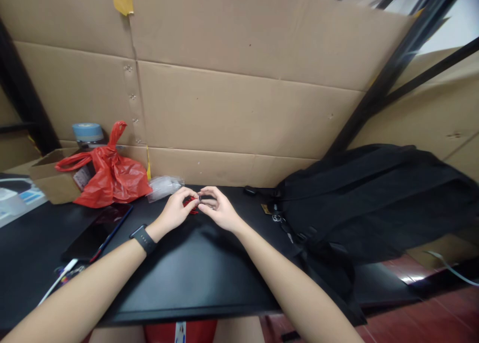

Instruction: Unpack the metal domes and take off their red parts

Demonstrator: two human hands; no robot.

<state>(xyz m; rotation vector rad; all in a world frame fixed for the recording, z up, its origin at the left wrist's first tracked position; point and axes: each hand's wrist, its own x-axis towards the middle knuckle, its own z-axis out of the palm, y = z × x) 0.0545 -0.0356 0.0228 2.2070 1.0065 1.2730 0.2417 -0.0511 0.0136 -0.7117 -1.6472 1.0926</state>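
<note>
My left hand (179, 206) and my right hand (217, 208) almost meet above the black tabletop, fingertips close together. A small bundle of thin red strands (193, 211), like cord, shows beneath the curled fingers of the left hand, which are closed on it. Between the two sets of fingertips is a tiny pale or shiny piece (199, 197), too small to name. My right thumb and fingers are bent toward it in a pinch. A dark watch (142, 239) is strapped round my left wrist.
Left on the black table (179, 278) are a tied red plastic bag (119, 176), a cardboard box (56, 178), a blue-lidded container (88, 132) and a phone (98, 232) with a white cable. A clear plastic bag (164, 186) lies behind my hands. A black backpack (366, 198) fills the right.
</note>
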